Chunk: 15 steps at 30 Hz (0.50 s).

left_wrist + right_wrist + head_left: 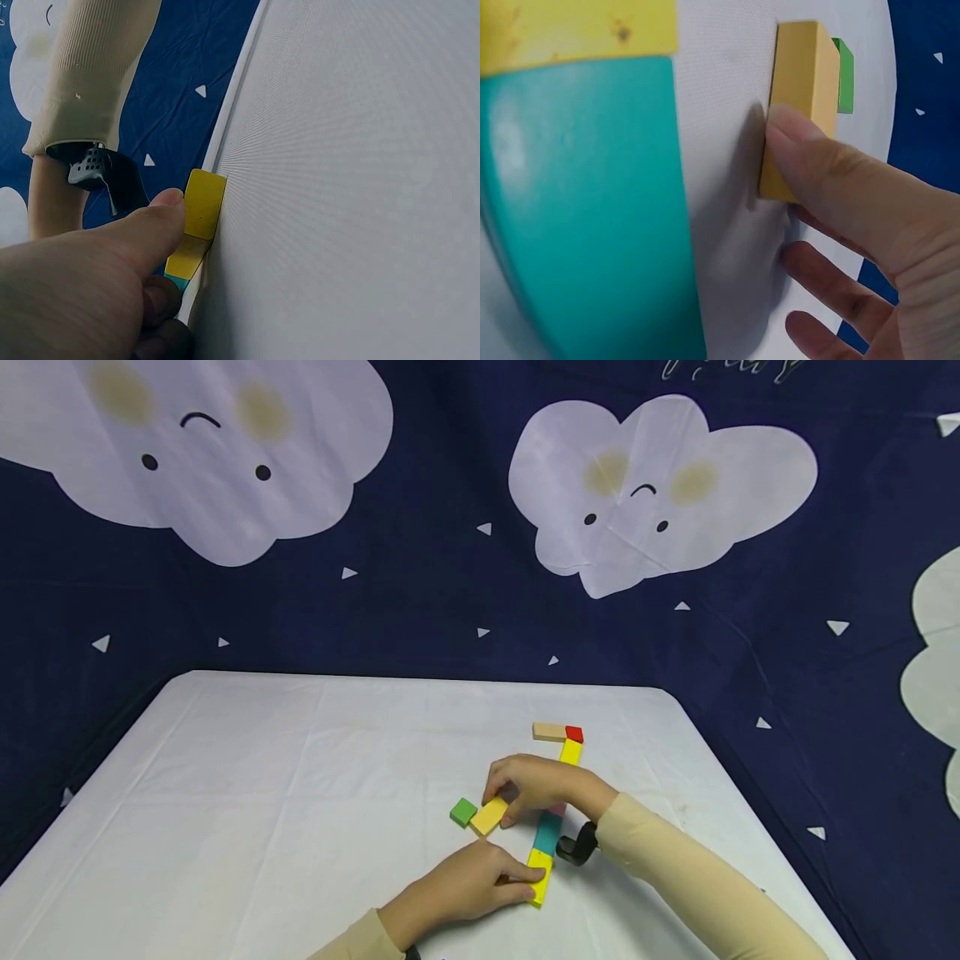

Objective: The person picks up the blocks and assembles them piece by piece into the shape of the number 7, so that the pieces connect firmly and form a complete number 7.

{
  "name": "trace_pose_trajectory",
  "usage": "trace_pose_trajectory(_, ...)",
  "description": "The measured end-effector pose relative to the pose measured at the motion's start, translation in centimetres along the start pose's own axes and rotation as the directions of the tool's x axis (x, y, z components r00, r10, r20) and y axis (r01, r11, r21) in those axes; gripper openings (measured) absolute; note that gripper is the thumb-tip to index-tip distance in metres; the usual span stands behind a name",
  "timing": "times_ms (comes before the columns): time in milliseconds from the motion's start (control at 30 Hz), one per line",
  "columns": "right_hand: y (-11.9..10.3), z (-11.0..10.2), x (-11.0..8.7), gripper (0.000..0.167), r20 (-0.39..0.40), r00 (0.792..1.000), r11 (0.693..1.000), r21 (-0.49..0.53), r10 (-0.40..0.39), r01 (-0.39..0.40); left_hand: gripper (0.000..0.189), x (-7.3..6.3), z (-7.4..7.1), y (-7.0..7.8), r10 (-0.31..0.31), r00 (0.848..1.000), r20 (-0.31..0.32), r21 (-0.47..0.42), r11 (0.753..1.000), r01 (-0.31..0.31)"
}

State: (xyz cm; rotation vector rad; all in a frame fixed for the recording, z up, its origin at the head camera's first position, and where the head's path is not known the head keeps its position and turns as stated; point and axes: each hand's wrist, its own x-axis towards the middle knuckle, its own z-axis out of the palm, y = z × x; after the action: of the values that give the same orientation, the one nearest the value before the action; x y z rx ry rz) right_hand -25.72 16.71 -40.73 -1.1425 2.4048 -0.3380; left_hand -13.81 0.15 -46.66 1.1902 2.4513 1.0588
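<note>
My left hand pinches a bright yellow block at the near end of a row of blocks. In the left wrist view the thumb lies along one side of this yellow block. Beyond it in the row come a teal block and a pink block, partly hidden by my right wrist. My right hand holds one end of an orange-yellow block left of the row. A green block sits at its other end. In the right wrist view the thumb presses the orange-yellow block.
At the row's far end lie another yellow block, a red block and a beige block pointing left. A white cloth covers the table. Dark blue fabric with clouds hangs behind it.
</note>
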Motion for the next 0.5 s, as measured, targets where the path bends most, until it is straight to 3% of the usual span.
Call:
trace_pose_trajectory(233, 0.7, -0.7, 0.4, 0.028, -0.084, 0.996, 0.999, -0.036, -0.004, 0.001, 0.032, 0.0, 0.1, 0.0, -0.003, 1.000, -0.012, 0.011, 1.000, 0.003)
trace_pose_trajectory(400, 2.2, -1.8, 1.3, 0.029, -0.201, 0.978, 0.995, -0.067, 0.059, -0.074, 0.031, 0.0, 0.2, 0.0, 0.006, 1.000, -0.022, 0.012, 1.000, -0.006)
trace_pose_trajectory(500, 3.3, -2.4, 1.9, 0.033, -0.264, 0.959, 0.979, -0.141, 0.104, -0.145, 0.031, 0.0, 0.2, 0.0, 0.005, 1.000, -0.022, 0.010, 1.000, -0.005)
